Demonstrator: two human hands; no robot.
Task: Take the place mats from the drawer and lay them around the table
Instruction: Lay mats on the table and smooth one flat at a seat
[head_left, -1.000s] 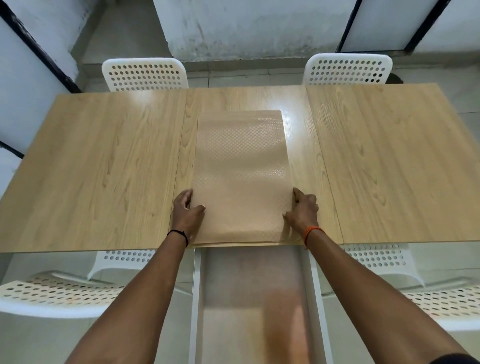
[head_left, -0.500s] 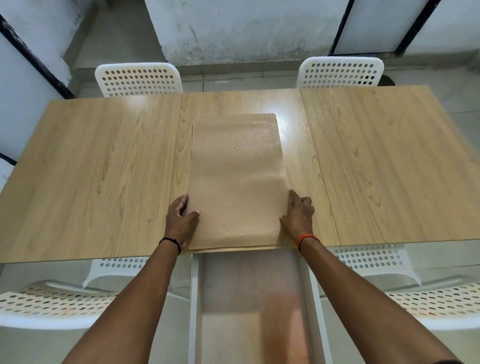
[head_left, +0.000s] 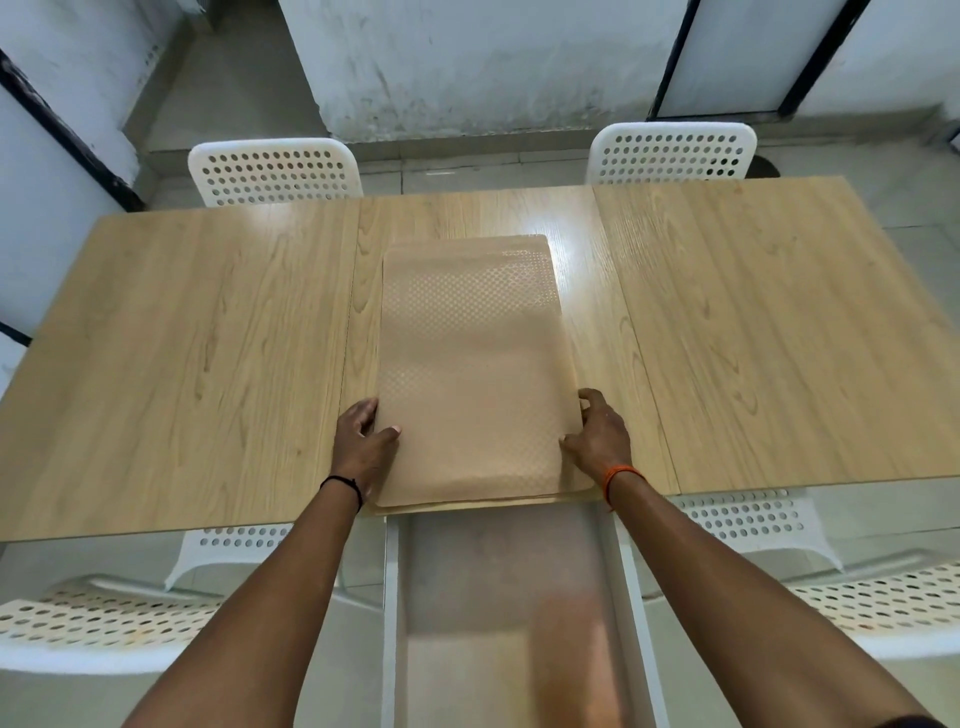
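a stack of tan place mats (head_left: 470, 374) lies at the near middle of the wooden table (head_left: 208, 338). the left hand (head_left: 363, 449) pinches its left edge, thumb on top, and the right hand (head_left: 597, 441) pinches its right edge. the open white drawer (head_left: 506, 623) sits just below, its contents blurred. white perforated chairs (head_left: 272, 171) ring the table.

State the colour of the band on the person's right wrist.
Orange band, clearest in the head view.

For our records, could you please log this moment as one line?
stage: mats stacked on table | left hand, right hand: gripping stack's sides | drawer: open | mats laid out: none
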